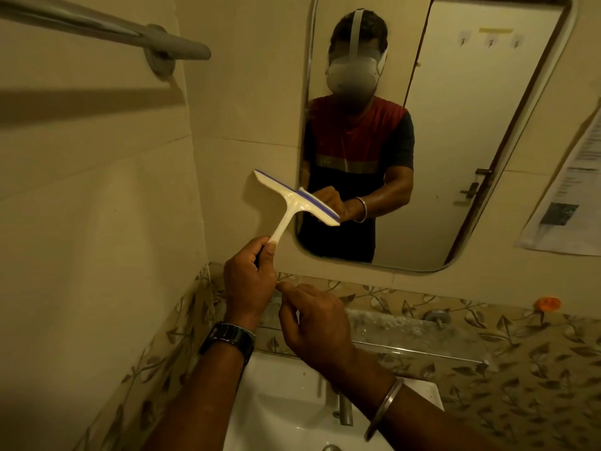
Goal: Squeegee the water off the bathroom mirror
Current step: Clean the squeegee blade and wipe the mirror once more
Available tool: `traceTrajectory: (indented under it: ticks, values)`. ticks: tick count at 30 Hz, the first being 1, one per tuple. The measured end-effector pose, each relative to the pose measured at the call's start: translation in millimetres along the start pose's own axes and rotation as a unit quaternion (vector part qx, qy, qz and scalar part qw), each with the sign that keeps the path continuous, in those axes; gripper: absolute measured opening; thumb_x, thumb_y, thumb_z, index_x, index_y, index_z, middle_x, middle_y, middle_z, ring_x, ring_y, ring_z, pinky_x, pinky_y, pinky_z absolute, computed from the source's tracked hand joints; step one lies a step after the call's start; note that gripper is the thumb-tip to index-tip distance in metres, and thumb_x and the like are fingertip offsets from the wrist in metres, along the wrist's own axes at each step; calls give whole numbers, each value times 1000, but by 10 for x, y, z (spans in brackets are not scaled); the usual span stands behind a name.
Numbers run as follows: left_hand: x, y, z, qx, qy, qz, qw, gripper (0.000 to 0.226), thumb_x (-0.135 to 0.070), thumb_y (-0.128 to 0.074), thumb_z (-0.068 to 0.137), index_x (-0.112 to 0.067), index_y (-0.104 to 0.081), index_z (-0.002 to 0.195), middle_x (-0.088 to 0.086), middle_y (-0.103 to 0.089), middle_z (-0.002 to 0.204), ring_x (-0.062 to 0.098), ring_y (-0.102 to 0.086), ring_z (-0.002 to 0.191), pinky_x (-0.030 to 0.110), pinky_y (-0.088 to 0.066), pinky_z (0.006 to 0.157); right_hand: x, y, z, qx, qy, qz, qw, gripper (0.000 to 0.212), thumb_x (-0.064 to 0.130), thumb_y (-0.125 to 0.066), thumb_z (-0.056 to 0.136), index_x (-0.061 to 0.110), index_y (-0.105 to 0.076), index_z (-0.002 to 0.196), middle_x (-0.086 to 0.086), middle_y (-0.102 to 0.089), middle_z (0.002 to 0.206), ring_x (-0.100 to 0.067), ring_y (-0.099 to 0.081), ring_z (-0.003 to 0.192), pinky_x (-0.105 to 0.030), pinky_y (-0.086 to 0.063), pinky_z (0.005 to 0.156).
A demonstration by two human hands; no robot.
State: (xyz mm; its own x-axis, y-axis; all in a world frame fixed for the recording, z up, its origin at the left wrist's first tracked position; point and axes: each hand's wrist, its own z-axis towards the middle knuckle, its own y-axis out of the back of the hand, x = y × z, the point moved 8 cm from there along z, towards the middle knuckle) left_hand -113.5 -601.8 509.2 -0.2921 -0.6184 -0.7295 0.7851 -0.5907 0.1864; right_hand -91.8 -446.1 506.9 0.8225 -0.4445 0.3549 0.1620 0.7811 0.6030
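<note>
Left hand (250, 278) grips squeegee (292, 200) off the mirror's (455, 157) lower-left corner; right hand (312, 323) loosely curled, apparently empty. First stroke needs contact.

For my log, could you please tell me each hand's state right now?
Left hand: grips the squeegee handle.
Right hand: curled at the handle's end; hold cannot be told.
</note>
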Motion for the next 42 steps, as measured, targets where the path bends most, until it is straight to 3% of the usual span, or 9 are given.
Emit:
traceTrajectory:
  ticks: [7, 13, 16, 21, 25, 28, 33, 38, 42]
  values:
    - [226, -40, -242, 9, 47, -8, 999, 23, -31, -58, 104, -20, -75, 114, -8, -63, 66, 12, -58, 58, 30, -47, 49, -53, -83, -128, 16, -12, 6, 1000, 23, 18, -57, 92, 22, -72, 109, 13, -64, 75, -4, -57, 64, -31, -51, 58]
    - [363, -50, -449, 16, 84, 5, 996, 24, -32, -58, 104, -18, -76, 113, -11, -64, 69, 10, -61, 62, 35, -54, 53, 12, -16, -186, 10, 2, 15, 1000, 28, 23, -57, 94, 26, -69, 119, 15, -69, 82, -1, -59, 67, -16, -48, 58]
    - [432, -31, -572, 23, 115, 15, 993, 23, -31, -59, 104, -18, -77, 108, -9, -67, 73, 15, -65, 69, 44, -59, 61, 85, 46, -178, -3, 10, 14, 1000, 27, 25, -56, 95, 25, -70, 118, 15, -69, 81, -1, -59, 70, -1, -36, 63]
    - [349, 60, -723, 36, 121, 20, 992, 24, -33, -57, 104, -21, -76, 94, -2, -67, 67, 21, -65, 65, 51, -57, 59, 197, 149, -191, -7, 20, 21, 1000, 26, 25, -57, 95, 29, -68, 118, 16, -66, 78, -1, -58, 67, -13, -45, 57]
    - [43, 165, -693, 18, 85, -16, 996, 26, -41, -52, 103, -26, -72, 97, -5, -67, 69, 17, -65, 63, 51, -56, 55, 254, 278, -179, -19, 27, 25, 999, 30, 22, -59, 94, 25, -70, 122, 15, -68, 78, -1, -59, 65, -18, -48, 55]
    - [-383, 205, -495, 17, 5, -21, 1000, 27, -46, -47, 105, -31, -67, 94, -7, -61, 65, 15, -58, 57, 44, -50, 48, 320, 419, -157, -43, 47, 37, 997, 31, 19, -61, 94, 23, -69, 123, 13, -69, 81, -2, -59, 67, -21, -50, 57]
    - [-943, 208, -101, 33, -123, 63, 990, 29, -46, -44, 106, -28, -67, 101, -13, -55, 64, 8, -53, 56, 33, -42, 45, 320, 731, -94, -104, 54, 37, 992, 39, 14, -59, 92, 16, -70, 129, 8, -68, 81, -3, -56, 64, -18, -43, 57]
    - [-1221, 198, 173, 34, -161, 119, 979, 22, -40, -48, 106, -27, -64, 99, -16, -48, 64, 4, -47, 54, 23, -27, 48, 297, 934, -21, -130, 63, 41, 989, 35, 12, -60, 91, 16, -73, 123, 8, -67, 81, 0, -55, 65, -13, -41, 59]
    - [-1422, 163, 333, 30, -169, 120, 978, 24, -45, -45, 105, -27, -61, 100, -13, -48, 63, 8, -47, 53, 27, -34, 45, 197, 1075, 225, -171, 7, 14, 985, 34, 20, -57, 96, 15, -68, 128, 8, -60, 91, 2, -50, 75, -18, -44, 60]
